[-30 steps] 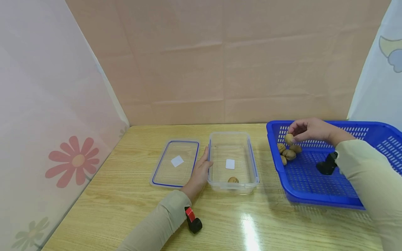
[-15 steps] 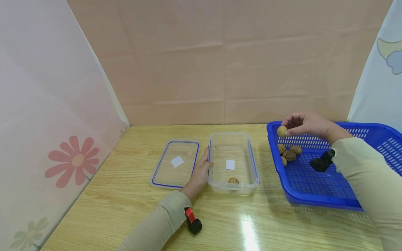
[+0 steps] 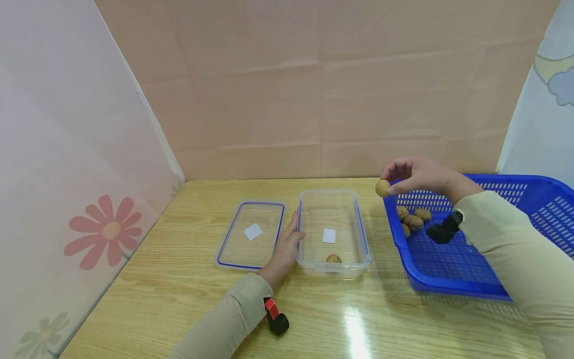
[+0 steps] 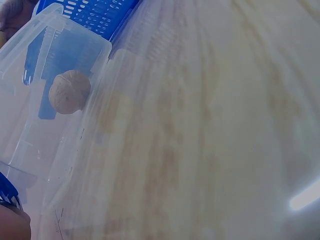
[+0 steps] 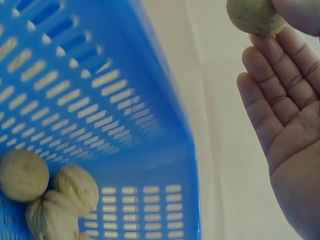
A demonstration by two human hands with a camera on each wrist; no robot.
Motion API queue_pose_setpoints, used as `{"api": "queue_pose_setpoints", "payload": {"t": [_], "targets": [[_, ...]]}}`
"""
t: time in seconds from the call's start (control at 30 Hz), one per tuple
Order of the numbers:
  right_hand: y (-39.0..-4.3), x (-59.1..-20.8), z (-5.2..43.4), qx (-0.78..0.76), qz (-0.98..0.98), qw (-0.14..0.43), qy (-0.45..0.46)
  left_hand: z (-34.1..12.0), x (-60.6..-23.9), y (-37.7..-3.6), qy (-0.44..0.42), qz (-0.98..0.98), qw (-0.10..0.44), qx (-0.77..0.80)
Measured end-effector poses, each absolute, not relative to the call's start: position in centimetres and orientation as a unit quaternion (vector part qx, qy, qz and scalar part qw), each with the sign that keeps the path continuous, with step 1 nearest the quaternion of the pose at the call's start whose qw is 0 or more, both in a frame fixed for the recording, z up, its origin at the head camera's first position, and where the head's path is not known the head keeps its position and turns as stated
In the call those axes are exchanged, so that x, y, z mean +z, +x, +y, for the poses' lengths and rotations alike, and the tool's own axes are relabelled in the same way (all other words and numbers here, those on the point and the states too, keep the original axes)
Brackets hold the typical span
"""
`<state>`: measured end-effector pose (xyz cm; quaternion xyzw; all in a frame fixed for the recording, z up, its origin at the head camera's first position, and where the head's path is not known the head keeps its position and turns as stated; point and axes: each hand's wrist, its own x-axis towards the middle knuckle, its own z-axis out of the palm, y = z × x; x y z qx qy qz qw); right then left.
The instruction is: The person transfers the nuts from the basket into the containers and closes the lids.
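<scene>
My right hand (image 3: 414,174) pinches a walnut (image 3: 382,188) (image 5: 255,16) in its fingertips, held in the air just past the left rim of the blue basket (image 3: 529,289). Several more walnuts (image 3: 413,221) (image 5: 50,192) lie in the basket's near left corner. A clear plastic container (image 3: 333,199) stands in the middle of the table with one walnut (image 3: 333,258) (image 4: 69,91) inside at its front. My left hand (image 3: 287,247) rests flat against the container's left wall, fingers straight.
The container's clear lid (image 3: 251,232) with a blue seal lies flat to the left of my left hand. Beige and floral panels wall in the wooden table (image 3: 188,294) at the back and sides. Wrist cameras (image 3: 441,230) ride on both sleeves.
My right hand has lifted the walnut out of the basket and carried it left past the basket's rim. The left hand has stayed against the container.
</scene>
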<state>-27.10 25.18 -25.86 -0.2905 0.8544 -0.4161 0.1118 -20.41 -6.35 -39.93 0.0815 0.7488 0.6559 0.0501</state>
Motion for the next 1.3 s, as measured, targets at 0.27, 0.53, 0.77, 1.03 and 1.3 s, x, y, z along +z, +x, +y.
{"api": "queue_pose_setpoints", "payload": {"t": [0.27,0.53,0.77,1.03,1.3], "targets": [[-27.3,-25.5,23.2,-0.437,0.824,0.121,-0.340,-6.6,-40.0,-20.6,0.085,0.747,0.053,0.657],[-27.7,-25.6,21.2,-0.434,0.819,0.132,-0.350,-6.4,-40.0,-20.3,0.085,0.746,0.040,0.659],[-28.2,-25.9,19.4,-0.443,0.800,0.137,-0.382,-6.4,-40.0,-20.4,0.083,0.743,0.039,0.663],[-28.7,-26.6,17.3,-0.449,0.792,0.159,-0.383,-6.4,-40.0,-20.6,0.085,0.745,0.038,0.660],[-28.8,-28.3,15.8,-0.473,0.751,0.183,-0.423,-6.2,-39.9,-20.7,0.086,0.747,0.044,0.658]]}}
